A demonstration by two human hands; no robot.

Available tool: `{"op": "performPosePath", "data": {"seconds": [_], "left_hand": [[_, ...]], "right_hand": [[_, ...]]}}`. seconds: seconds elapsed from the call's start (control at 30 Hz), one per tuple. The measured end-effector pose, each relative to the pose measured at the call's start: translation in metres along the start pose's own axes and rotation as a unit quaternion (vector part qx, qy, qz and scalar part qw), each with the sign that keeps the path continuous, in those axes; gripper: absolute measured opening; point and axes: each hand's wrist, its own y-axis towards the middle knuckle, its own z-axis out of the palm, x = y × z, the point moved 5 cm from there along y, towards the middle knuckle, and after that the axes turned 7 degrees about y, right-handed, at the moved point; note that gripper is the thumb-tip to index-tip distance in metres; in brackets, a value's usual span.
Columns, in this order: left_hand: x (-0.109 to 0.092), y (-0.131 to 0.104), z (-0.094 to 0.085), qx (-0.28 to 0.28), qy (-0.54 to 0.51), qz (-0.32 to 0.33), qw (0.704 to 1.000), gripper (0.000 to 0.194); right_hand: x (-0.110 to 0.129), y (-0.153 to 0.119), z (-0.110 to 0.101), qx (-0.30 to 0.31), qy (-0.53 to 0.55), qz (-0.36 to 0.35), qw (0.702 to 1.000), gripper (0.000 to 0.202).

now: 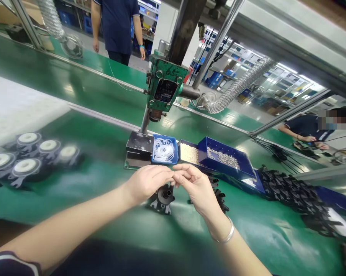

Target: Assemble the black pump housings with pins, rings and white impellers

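My left hand (152, 183) and my right hand (194, 186) meet at the fingertips above a black part (163, 199) on the green bench. Fingers of both are pinched together; whatever they hold is too small or hidden to make out. The black part has a round hub and lies just below my left hand, partly covered by it. Behind my hands sit a blue tray of white rings (164, 149), a box of small cream pieces (189, 153) and a dark blue bin of metal pins (223, 158). More black parts (220, 197) lie partly behind my right hand.
A green press head (165, 86) stands over a black block (140, 142). At the left are several black parts with white discs (27, 165). Many black parts (290, 189) are piled at the right. One person (118, 27) stands across the bench; another (307, 128) works at the right.
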Motion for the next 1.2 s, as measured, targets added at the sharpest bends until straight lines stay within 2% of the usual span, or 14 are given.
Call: {"op": "performPosePath", "data": {"seconds": [0.13, 0.3, 0.37, 0.5, 0.6, 0.67, 0.73, 0.83, 0.9, 1.07, 1.2], "left_hand": [[0.0, -0.007, 0.0, 0.035, 0.006, 0.034, 0.999, 0.024], [0.009, -0.015, 0.003, 0.015, -0.07, 0.016, 0.997, 0.014], [0.012, -0.014, 0.005, 0.027, -0.097, 0.0, 0.995, 0.013], [0.012, -0.01, 0.002, 0.05, -0.147, -0.055, 0.986, 0.013], [0.019, -0.009, -0.006, 0.047, -0.15, -0.14, 0.978, 0.013], [0.026, -0.013, -0.006, 0.08, -0.153, -0.2, 0.965, 0.013], [0.03, -0.02, -0.003, 0.146, -0.156, -0.224, 0.951, 0.014], [0.029, -0.032, 0.005, 0.241, -0.15, -0.199, 0.938, 0.018], [0.025, -0.038, 0.009, 0.27, -0.13, -0.175, 0.938, 0.022], [0.015, -0.043, 0.015, 0.294, -0.072, -0.116, 0.946, 0.029], [0.008, -0.044, 0.016, 0.273, -0.043, -0.067, 0.959, 0.031]], "right_hand": [[-0.007, -0.005, 0.003, 0.002, 0.04, 0.013, 0.999, 0.03], [-0.017, -0.007, 0.004, 0.0, 0.099, 0.053, 0.994, 0.031], [-0.02, -0.007, 0.005, 0.0, 0.102, 0.059, 0.993, 0.032], [-0.017, -0.01, 0.009, 0.021, 0.083, 0.054, 0.995, 0.033], [-0.002, -0.012, 0.003, 0.002, 0.031, 0.008, 0.999, 0.028], [0.009, -0.014, -0.008, -0.032, -0.034, -0.026, 0.999, 0.023], [0.014, -0.016, -0.02, -0.046, -0.113, -0.037, 0.992, 0.019], [0.009, -0.022, -0.03, 0.0, -0.217, -0.026, 0.976, 0.015], [0.002, -0.027, -0.029, 0.043, -0.273, -0.029, 0.961, 0.013], [-0.008, -0.04, -0.018, 0.091, -0.38, -0.076, 0.917, 0.012], [-0.013, -0.045, -0.01, 0.115, -0.421, -0.095, 0.895, 0.013]]}}
